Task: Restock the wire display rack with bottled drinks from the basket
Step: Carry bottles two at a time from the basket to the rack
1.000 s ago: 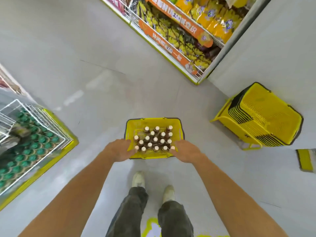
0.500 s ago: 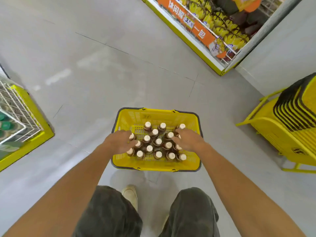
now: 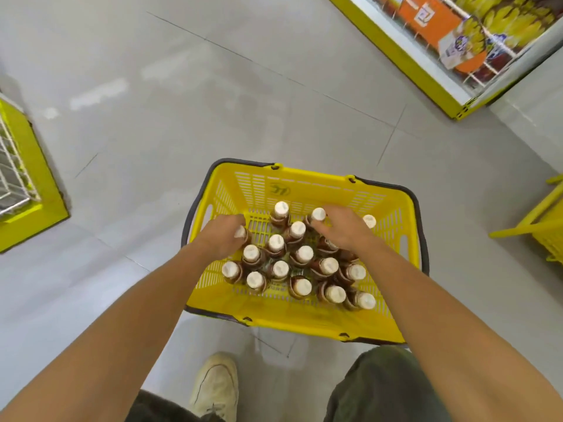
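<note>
Bottles (image 3: 300, 254), brown with pale caps, stand upright and crowded in the yellow basket (image 3: 304, 319), which sits on the grey floor (image 3: 182, 102) right in front of the person's feet. Both bare arms reach down into it. The left hand (image 3: 224, 236) has its fingers curled round the left-edge bottle (image 3: 240, 232), whose cap shows beside the knuckles. The right hand (image 3: 342, 231) is curled down over the far side of the cluster, gripping the far-row bottle (image 3: 318, 214) by its neck and hiding the bottles beneath it. The wire display rack (image 3: 13, 175), on a yellow base, stands well apart at the left edge, with grey floor lying between. A yellow-edged snack shelf (image 3: 457, 47) fills the far right corner, a yellow basket stack (image 3: 545, 226) pokes in at the right edge, and a pale shoe (image 3: 216, 388) is planted near the basket.
</note>
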Demonstrator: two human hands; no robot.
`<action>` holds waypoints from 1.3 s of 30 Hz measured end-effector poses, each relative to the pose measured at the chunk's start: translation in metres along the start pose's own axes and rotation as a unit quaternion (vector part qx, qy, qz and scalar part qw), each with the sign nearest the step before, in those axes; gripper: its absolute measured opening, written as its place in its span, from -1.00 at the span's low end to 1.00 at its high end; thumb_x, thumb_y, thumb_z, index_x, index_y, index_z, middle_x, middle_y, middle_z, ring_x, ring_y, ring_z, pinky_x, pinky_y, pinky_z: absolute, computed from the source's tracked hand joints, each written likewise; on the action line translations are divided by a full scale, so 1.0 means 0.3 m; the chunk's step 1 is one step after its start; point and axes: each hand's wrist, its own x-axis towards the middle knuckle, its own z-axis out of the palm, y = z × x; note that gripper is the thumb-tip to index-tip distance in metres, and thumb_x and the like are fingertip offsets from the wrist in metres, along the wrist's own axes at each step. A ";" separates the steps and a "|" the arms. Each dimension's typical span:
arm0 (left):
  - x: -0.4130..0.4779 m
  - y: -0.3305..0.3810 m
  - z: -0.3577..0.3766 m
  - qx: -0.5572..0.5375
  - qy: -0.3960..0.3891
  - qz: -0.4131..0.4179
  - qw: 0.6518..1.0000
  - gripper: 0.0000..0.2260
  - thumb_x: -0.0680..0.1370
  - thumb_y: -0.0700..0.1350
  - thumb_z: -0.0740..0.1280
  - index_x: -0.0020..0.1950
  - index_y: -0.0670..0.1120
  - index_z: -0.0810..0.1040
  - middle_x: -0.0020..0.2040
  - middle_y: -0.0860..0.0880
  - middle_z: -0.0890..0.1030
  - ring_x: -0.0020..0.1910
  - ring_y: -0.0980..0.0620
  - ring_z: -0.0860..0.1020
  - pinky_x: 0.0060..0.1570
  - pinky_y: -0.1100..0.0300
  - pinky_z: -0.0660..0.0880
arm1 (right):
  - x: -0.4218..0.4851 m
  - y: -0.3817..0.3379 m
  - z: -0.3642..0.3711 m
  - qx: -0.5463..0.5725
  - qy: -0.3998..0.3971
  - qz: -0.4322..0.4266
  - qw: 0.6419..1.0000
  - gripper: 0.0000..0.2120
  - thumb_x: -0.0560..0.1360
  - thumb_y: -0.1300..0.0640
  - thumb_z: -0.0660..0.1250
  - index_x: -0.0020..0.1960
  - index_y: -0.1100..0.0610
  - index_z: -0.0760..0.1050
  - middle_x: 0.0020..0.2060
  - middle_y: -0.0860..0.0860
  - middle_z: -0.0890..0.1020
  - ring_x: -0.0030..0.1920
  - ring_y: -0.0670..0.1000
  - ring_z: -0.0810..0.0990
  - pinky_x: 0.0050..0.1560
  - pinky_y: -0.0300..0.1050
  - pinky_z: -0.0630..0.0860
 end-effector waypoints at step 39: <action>-1.806 0.615 -2.191 -0.478 0.335 0.053 0.810 -0.77 0.43 -0.36 0.46 0.04 -0.14 0.62 0.04 -0.30 0.71 0.10 -0.27 0.68 0.19 -0.18 0.57 | -1.354 -1.632 -2.017 0.244 0.102 -0.326 0.908 -0.80 0.57 0.00 0.44 0.05 0.13 0.64 -0.10 0.07 0.71 -0.04 0.10 0.68 -0.03 -0.01 0.58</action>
